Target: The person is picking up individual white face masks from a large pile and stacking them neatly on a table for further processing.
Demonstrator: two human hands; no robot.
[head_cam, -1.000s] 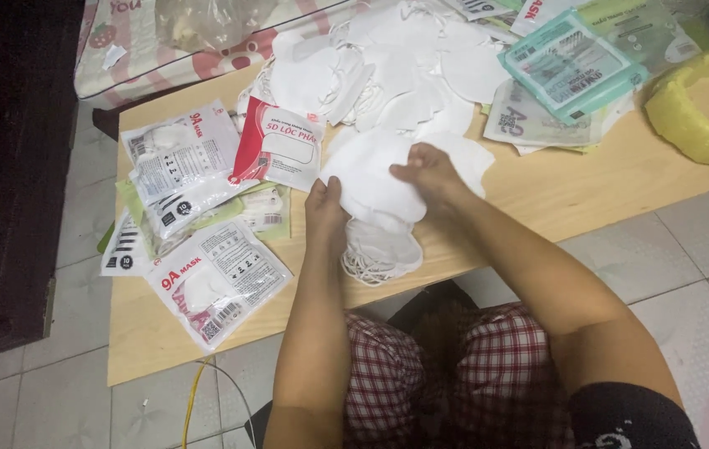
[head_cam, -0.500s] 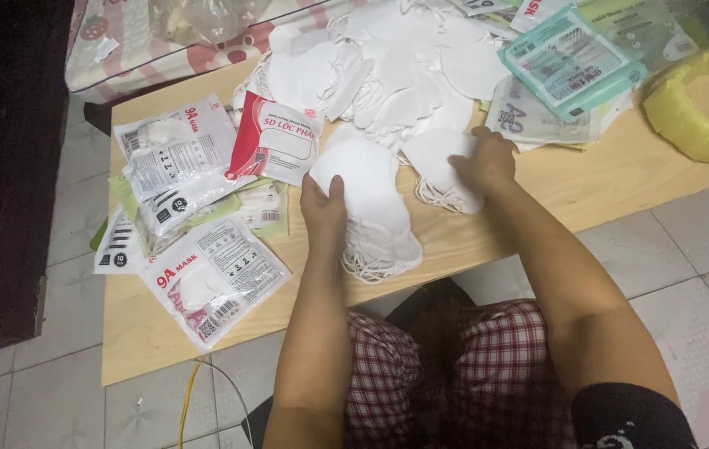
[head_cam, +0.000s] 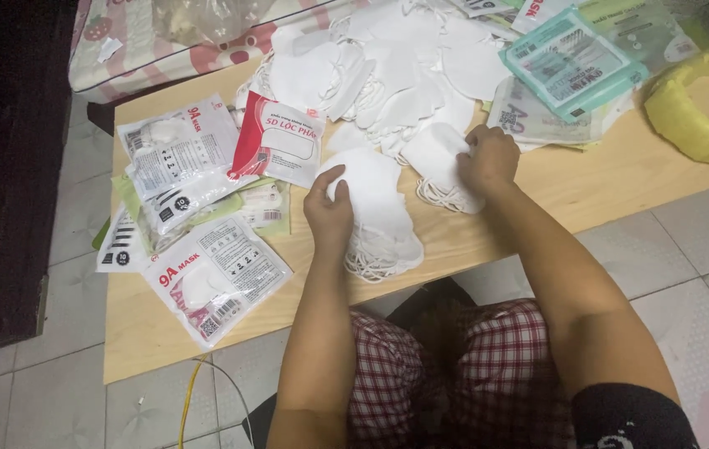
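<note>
My left hand (head_cam: 331, 212) rests flat on the mask stack (head_cam: 379, 220); my right hand (head_cam: 487, 158) pinches a white mask (head_cam: 436, 158): light, soft, floppy; best gripped at its edge under my fingers.

Matt white cloth masks (head_cam: 379, 208), glossy plastic packets (head_cam: 213, 278), smooth pale wooden table (head_cam: 587, 191), glazed floor tiles (head_cam: 704, 249)

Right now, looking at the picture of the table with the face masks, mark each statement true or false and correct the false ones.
1. The left hand rests on a stack of white masks. True.
2. The right hand holds a pair of scissors. False: it grips a white mask.
3. The table is glass. False: it is light wood.
4. A red-and-white packet lies left of the stack. True.
</note>
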